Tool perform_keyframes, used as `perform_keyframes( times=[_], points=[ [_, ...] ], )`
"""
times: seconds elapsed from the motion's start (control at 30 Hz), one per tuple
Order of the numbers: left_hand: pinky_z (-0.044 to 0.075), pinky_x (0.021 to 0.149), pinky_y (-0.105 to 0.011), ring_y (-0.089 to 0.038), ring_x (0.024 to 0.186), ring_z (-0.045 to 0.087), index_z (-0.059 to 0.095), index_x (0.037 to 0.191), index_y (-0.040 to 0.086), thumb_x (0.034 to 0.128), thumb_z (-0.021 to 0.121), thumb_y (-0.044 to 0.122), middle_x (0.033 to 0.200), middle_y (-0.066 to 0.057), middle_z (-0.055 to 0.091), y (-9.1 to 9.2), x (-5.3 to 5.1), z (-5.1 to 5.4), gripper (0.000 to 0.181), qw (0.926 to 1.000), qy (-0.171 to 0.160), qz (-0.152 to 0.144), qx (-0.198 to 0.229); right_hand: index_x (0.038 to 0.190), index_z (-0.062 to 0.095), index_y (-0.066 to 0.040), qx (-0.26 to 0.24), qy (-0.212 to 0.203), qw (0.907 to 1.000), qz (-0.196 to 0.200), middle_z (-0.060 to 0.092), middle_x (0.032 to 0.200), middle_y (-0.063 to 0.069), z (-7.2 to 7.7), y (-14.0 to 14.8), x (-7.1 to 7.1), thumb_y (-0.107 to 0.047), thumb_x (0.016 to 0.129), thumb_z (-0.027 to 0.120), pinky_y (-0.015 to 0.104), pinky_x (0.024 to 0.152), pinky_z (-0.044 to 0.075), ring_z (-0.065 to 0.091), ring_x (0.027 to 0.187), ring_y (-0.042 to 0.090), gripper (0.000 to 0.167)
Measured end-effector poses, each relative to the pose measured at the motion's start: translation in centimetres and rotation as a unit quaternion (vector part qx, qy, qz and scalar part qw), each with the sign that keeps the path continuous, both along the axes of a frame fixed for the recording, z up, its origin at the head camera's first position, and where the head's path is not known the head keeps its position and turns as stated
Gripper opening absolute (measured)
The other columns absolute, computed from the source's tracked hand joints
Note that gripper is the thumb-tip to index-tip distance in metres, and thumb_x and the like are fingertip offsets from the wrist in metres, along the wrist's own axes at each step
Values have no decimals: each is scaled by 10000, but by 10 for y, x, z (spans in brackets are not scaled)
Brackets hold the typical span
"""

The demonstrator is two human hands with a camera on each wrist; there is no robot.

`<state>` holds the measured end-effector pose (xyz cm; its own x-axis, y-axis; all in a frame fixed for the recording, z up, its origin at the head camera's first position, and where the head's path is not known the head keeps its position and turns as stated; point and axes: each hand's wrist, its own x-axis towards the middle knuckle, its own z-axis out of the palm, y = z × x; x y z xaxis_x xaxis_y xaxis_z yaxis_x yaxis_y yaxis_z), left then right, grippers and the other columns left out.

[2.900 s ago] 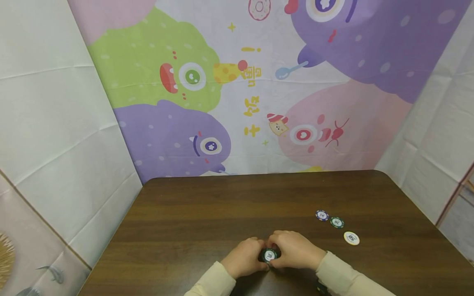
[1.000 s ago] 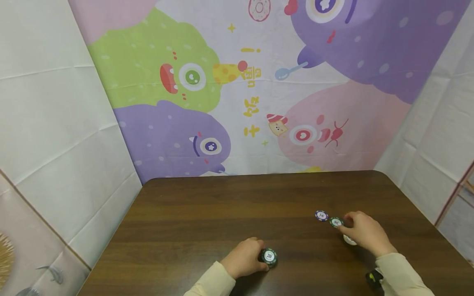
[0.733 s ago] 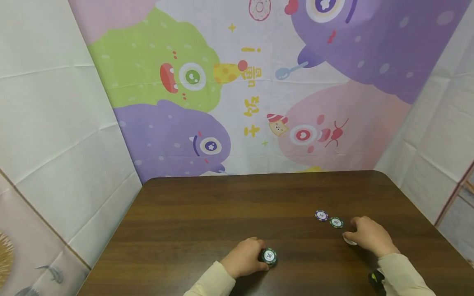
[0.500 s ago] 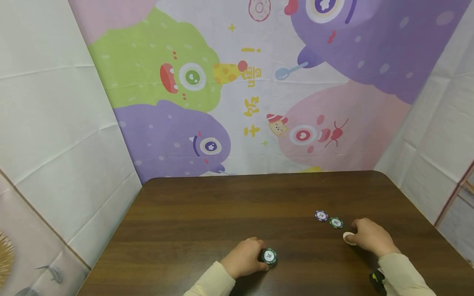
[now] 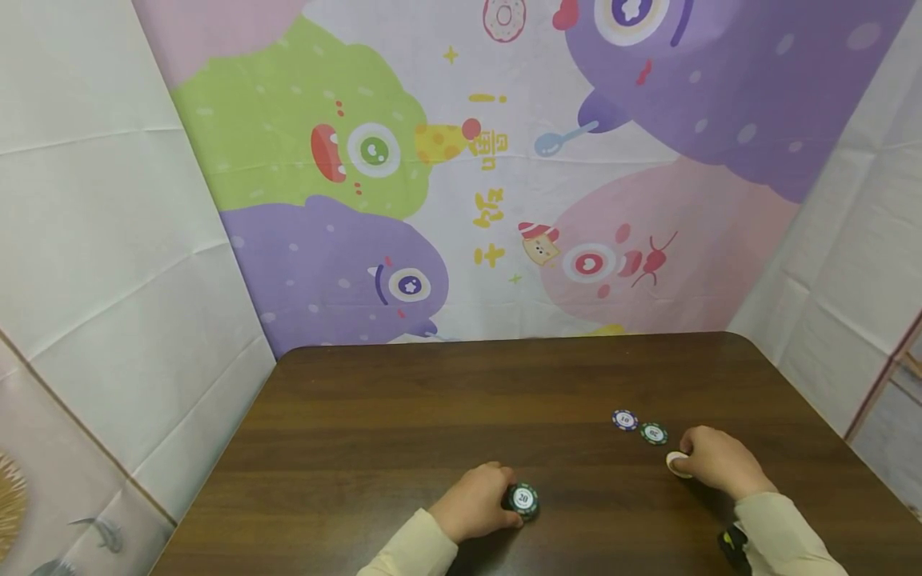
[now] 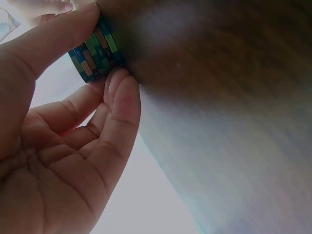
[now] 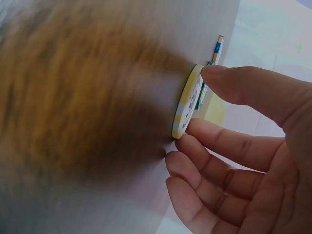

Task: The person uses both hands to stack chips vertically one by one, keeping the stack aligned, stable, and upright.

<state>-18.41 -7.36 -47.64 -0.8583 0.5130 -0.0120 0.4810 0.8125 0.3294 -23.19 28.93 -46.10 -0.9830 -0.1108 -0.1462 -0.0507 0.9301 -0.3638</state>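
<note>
My left hand [image 5: 475,502] holds a short stack of green poker chips [image 5: 523,498] between thumb and fingers on the table, with a chip marked 20 on top. The left wrist view shows several edges of the chip stack [image 6: 100,51] under the thumb. Farther right, my right hand [image 5: 723,462] pinches a white-and-yellow poker chip [image 5: 675,464] by its rim. That white-and-yellow chip [image 7: 186,105] lies flat at the tabletop in the right wrist view, thumb at one edge and fingers at the other; the hand partly covers it in the head view.
A blue poker chip [image 5: 625,420] marked 10 and a single green poker chip [image 5: 654,434] lie side by side just beyond the right hand. The dark wooden table [image 5: 403,400] ends at a printed cloth backdrop [image 5: 490,304].
My right hand has left the green stack, moved right past the single green chip and taken the white-and-yellow chip by its rim. The left hand stays on the stack.
</note>
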Motion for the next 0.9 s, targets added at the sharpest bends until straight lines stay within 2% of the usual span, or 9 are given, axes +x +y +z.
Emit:
perform_keyframes(
  times=[0.13,0.47,0.9],
  points=[
    [485,698,-205,-39,782,574,695,1026,104,716,860,278,902,39,666,0,0,0,392,10000,33,-23,-8,860,636,-71,4,31,10000,10,584,760,17,0,0,0,-291,827,712,339,585,377,484,676,183,235],
    [485,700,-206,-42,785,574,697,1042,102,710,862,272,904,34,665,0,0,-1,408,9999,88,-54,7,936,650,-14,-126,-3,9998,134,635,846,39,-2,2,1,-247,785,724,352,608,420,508,707,196,287],
    [490,709,-206,-45,793,583,699,1075,103,708,864,267,917,29,668,0,2,1,435,9999,78,-42,63,907,656,-47,-8,124,9997,197,622,810,15,-4,1,0,-244,779,721,348,594,409,500,687,186,244]
  ],
)
